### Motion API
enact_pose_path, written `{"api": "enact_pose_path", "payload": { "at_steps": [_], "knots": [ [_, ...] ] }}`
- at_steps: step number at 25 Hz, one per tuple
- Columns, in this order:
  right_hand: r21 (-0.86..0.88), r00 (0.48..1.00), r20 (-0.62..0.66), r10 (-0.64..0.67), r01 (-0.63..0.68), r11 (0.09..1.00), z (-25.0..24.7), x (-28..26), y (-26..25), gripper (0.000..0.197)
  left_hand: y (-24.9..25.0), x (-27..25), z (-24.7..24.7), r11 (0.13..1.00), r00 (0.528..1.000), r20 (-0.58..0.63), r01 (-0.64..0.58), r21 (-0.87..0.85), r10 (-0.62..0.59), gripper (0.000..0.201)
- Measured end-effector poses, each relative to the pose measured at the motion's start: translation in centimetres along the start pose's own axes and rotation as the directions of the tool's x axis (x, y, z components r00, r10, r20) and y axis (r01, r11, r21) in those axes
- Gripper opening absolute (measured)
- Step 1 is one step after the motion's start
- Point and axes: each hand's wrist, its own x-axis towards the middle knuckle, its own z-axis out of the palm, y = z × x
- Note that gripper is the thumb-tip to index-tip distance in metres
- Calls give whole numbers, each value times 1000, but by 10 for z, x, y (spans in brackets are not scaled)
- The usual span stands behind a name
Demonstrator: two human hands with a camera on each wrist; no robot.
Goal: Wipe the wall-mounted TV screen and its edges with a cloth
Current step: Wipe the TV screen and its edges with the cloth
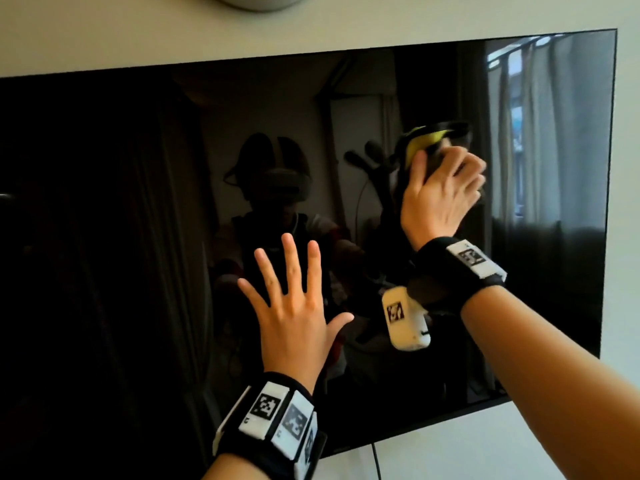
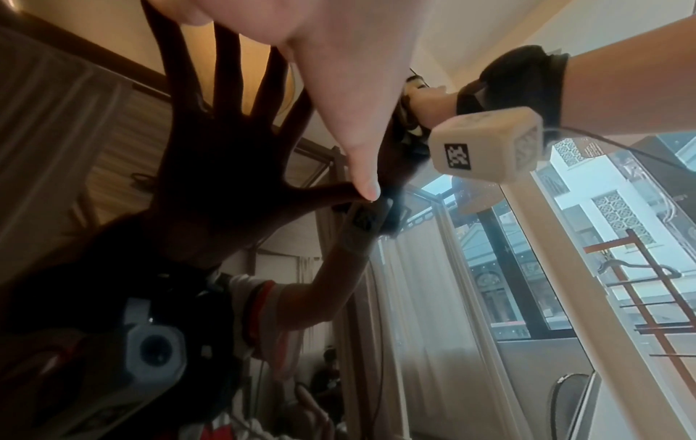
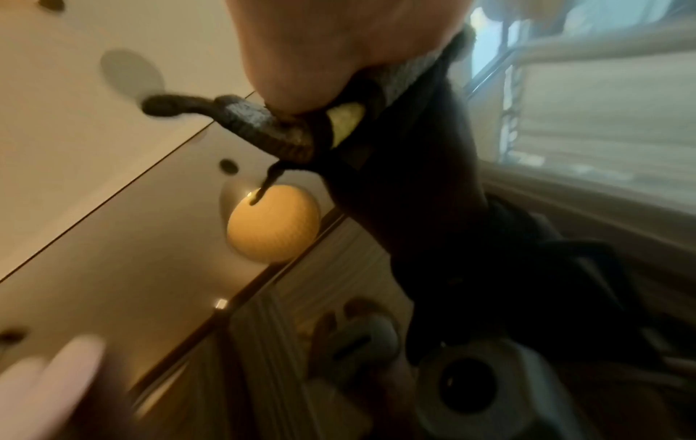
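Two bare hands are raised to a wall-mounted TV screen [image 1: 145,209], a dark, glossy panel that mirrors the room and the person standing before it. Each wrist wears a black band carrying white blocks printed with square black-and-white markers.

Toward the upper right of the screen, the right hand [image 1: 441,188] presses a bunched cloth [image 1: 420,142] against the glass. The cloth looks dark grey with a yellow patch showing above the fingers. The right wrist view shows the palm clamped over the folds, with a loose grey corner trailing free to one side. That hand is curled closed around the cloth, seemingly so the pad stays put under pressure while it rubs.

Lower down and to the left, near the middle of the screen, the left hand [image 1: 294,306] is spread wide, all five fingers straight and fanned, holding nothing. In the left wrist view its thumb tip meets its own dark reflection, so it appears to touch the glass, though how firmly it leans is hard to judge from here. It is probably there to steady the panel or the person's balance while the other hand wipes.

A thin black cable [image 1: 375,460] hangs from the TV's bottom edge down the pale wall [image 1: 104,39].
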Motion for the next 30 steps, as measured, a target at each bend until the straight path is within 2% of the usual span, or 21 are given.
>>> {"api": "enact_pose_path", "payload": {
  "at_steps": [2, 3, 4, 6, 7, 10, 11, 13, 14, 15, 17, 18, 20, 21, 22, 24, 25, 27, 28, 29, 30],
  "knots": [
    [-20, 962, 71, -263, 265, 964, 4, -27, -1, 42, -2, 0, 2, 1000, 1000, -9, -7, 4, 7, 115],
    [-21, 943, 82, -323, 326, 945, 4, -26, 4, 40, -2, -1, 3, 1000, 1000, -12, -12, 3, 12, 114],
    [-16, 963, 67, -261, 263, 965, 1, -19, 6, 40, -2, -1, 4, 1000, 1000, -15, -16, 3, 16, 113],
    [25, 1000, 2, -1, 1, 1000, 3, -8, 1, 46, -3, -1, 4, 1000, 1000, -14, -12, 3, 12, 111],
    [16, 1000, -10, 29, -29, 999, 4, -12, -4, 49, -2, 1, 3, 1000, 1000, -10, -10, 1, 10, 109],
    [-26, 970, 69, -232, 234, 972, 9, -42, -7, 43, -4, -1, -1, 1000, 1000, 3, -20, 10, 20, 107],
    [-17, 977, 63, -205, 207, 978, 7, -37, -4, 43, -7, -3, -3, 1000, 1000, 2, -24, 20, 24, 107],
    [40, 1000, 19, 24, -25, 999, 3, -28, -9, 48, -23, -9, -5, 999, 1000, -22, 6, 35, -5, 109],
    [48, 997, 35, 70, -71, 996, 4, -31, -15, 49, -34, -13, -7, 999, 999, -30, 31, 40, -29, 112],
    [38, 998, 63, 2, -5, 999, 4, -40, -20, 48, -45, -17, -8, 998, 998, -32, 53, 40, -52, 116],
    [32, 971, 95, -218, 216, 976, 7, -56, -27, 41, -65, -22, -9, 995, 996, -8, 90, 49, -90, 123],
    [31, 972, 87, -217, 215, 976, 7, -55, -29, 39, -70, -23, -9, 994, 995, 15, 102, 49, -103, 125],
    [83, 999, 40, -27, 24, 996, 11, -50, -43, 39, -74, -24, -7, 993, 992, 52, 113, 31, -114, 126],
    [81, 1000, 17, 7, -9, 997, 14, -54, -51, 40, -73, -24, -6, 994, 992, 59, 107, 17, -108, 125],
    [52, 999, 20, -47, 46, 998, 17, -65, -61, 40, -74, -24, -5, 995, 993, 63, 98, 9, -99, 124],
    [36, 964, 88, -252, 250, 968, 24, -84, -68, 39, -75, -25, -6, 996, 994, 63, 89, 10, -89, 122],
    [41, 963, 93, -255, 252, 967, 24, -83, -68, 38, -77, -26, -6, 996, 994, 55, 90, 6, -90, 121],
    [72, 998, 24, -60, 58, 996, 22, -73, -74, 38, -80, -27, -6, 997, 996, 38, 78, -9, -77, 120],
    [74, 1000, 18, -9, 7, 997, 22, -75, -79, 38, -82, -28, -6, 998, 997, 38, 68, -13, -68, 120],
    [47, 998, 36, -47, 46, 998, 24, -82, -84, 38, -84, -27, -6, 998, 997, 41, 59, -16, -58, 120],
    [21, 986, 69, -150, 149, 989, 27, -92, -88, 37, -85, -27, -6, 998, 998, 47, 53, -24, -52, 119]
  ]
}}
